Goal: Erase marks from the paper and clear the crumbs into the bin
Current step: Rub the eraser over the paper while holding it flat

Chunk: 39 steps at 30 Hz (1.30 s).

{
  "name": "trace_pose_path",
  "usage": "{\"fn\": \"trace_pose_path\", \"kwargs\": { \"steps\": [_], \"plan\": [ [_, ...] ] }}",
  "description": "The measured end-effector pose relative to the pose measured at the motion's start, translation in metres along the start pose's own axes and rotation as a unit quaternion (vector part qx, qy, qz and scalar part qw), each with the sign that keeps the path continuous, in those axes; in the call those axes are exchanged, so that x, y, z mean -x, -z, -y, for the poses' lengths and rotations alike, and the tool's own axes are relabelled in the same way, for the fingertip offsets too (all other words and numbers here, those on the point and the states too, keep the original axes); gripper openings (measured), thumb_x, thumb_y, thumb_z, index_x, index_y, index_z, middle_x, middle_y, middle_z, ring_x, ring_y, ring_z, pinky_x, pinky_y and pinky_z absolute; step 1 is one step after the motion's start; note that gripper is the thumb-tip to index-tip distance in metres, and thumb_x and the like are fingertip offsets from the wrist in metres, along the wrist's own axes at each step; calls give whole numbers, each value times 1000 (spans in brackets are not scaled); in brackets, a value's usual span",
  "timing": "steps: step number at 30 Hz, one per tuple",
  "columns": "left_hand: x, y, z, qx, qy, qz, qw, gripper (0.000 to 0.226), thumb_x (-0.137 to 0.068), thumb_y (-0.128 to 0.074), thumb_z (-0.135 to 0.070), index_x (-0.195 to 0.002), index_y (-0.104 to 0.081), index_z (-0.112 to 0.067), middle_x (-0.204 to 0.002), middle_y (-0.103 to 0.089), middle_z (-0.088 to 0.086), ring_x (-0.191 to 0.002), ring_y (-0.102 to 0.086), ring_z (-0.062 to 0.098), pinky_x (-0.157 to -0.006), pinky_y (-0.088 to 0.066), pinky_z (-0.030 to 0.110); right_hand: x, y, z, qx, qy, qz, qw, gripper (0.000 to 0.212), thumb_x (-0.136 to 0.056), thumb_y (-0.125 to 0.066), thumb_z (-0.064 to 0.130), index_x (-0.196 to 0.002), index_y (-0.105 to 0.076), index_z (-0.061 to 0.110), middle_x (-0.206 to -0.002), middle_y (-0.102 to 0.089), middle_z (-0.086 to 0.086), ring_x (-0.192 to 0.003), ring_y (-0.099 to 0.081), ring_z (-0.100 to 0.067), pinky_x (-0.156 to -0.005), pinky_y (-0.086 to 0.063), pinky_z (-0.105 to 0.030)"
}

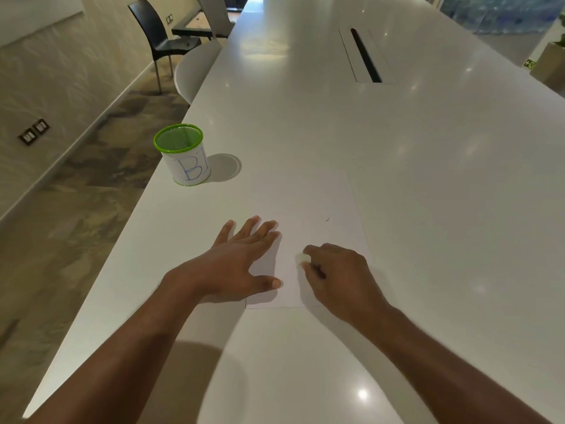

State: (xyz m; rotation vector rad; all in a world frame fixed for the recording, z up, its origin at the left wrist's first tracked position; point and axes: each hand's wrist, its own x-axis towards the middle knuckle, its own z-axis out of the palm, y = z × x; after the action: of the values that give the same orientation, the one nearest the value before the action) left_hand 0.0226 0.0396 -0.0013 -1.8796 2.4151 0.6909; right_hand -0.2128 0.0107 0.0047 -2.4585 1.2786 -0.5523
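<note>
A white sheet of paper point(308, 203) lies flat on the white table point(428, 179) in front of me. My left hand point(244, 258) rests flat on the paper's left edge, fingers spread. My right hand point(336, 270) is closed on a small white eraser point(301, 260), pressed against the paper near its lower middle. A tiny dark mark or crumb point(327, 219) shows on the paper's right half. The bin point(183, 154), a green-rimmed mesh cup wrapped in white paper with blue letters, stands upright at the table's left edge, beyond my left hand.
The table's left edge runs diagonally just past the bin, with floor below. A cable slot point(365, 56) is set into the table far ahead. A white chair point(195, 71) and a black chair point(159, 35) stand along the left side.
</note>
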Motion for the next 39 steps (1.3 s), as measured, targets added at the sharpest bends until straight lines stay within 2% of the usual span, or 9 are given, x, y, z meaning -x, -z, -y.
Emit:
{"fn": "trace_pose_path", "kwargs": {
  "steps": [4, 7, 12, 18, 23, 28, 31, 35, 39],
  "plan": [
    [0, 2, -2, 3, 5, 8, 1000, 95, -91, -43, -74, -161, 5, -32, -164, 21, -24, -145, 34, -1, -123, 18, 45, -12, 12, -36, 36, -86, -51, 994, 17, -90, -55, 29, -75, -59, 23, -61, -54, 7, -60, -54, -16, -53, -35, -28],
    [1, 6, -6, -2, 13, 19, 1000, 95, -92, -45, -71, -162, 5, -30, -165, 21, -21, -147, 33, 2, -123, 17, 47, -13, 12, -46, 38, -119, -58, 990, 25, -92, -53, 33, -70, -54, 22, -56, -50, 5, -56, -50, -10, -50, -32, -19],
    [-6, 13, -23, -42, 8, 23, 999, 97, -94, -54, -58, -162, 7, -23, -167, 19, -11, -150, 31, 13, -121, 20, 49, -10, 10, -44, 24, -117, -66, 991, 19, -92, -55, 31, -75, -59, 25, -57, -49, 6, -56, -49, -12, -51, -31, -16],
    [-13, -4, -40, 0, -34, 5, 999, 95, -94, -47, -67, -162, 2, -24, -167, 17, -13, -149, 29, 3, -125, 13, 42, -9, 8, -45, 24, -105, -71, 992, 16, -92, -54, 29, -79, -62, 23, -61, -53, 5, -58, -51, -14, -52, -32, -17],
    [-12, -6, -36, 5, -37, 9, 999, 93, -94, -44, -69, -162, 3, -26, -166, 19, -17, -146, 31, -3, -125, 15, 37, -6, 17, -32, 17, -95, -60, 993, 21, -90, -56, 27, -70, -52, 25, -58, -47, 8, -56, -46, -12, -50, -28, -19],
    [-13, -7, -36, -9, -39, 10, 999, 95, -91, -37, -75, -162, 3, -25, -166, 20, -16, -147, 31, -1, -125, 15, 37, 24, 8, 2, 13, -5, 26, 1000, 15, -89, -55, 26, -75, -57, 23, -62, -48, 9, -56, -47, -11, -53, -34, -25],
    [-12, -6, -36, -10, -36, 11, 999, 94, -93, -40, -72, -162, 3, -25, -166, 20, -17, -146, 32, -2, -124, 16, 35, 8, 17, -26, 55, -49, -17, 997, 16, -88, -56, 26, -72, -58, 21, -62, -52, 5, -61, -53, -19, -53, -36, -27],
    [-12, -6, -36, -5, -38, 9, 999, 94, -93, -40, -72, -162, 3, -26, -166, 20, -17, -145, 32, -3, -124, 15, 36, -4, 25, -37, 88, -99, -74, 988, 21, -87, -56, 23, -67, -50, 21, -59, -52, 3, -58, -51, -23, -50, -25, -27],
    [-13, -7, -37, -5, -40, 9, 999, 94, -93, -39, -73, -162, 3, -25, -166, 20, -17, -146, 32, -2, -124, 16, 35, 20, 7, 4, 26, -18, 21, 999, 15, -88, -54, 24, -74, -54, 21, -62, -46, 8, -56, -46, -14, -51, -31, -27]
  ]
}}
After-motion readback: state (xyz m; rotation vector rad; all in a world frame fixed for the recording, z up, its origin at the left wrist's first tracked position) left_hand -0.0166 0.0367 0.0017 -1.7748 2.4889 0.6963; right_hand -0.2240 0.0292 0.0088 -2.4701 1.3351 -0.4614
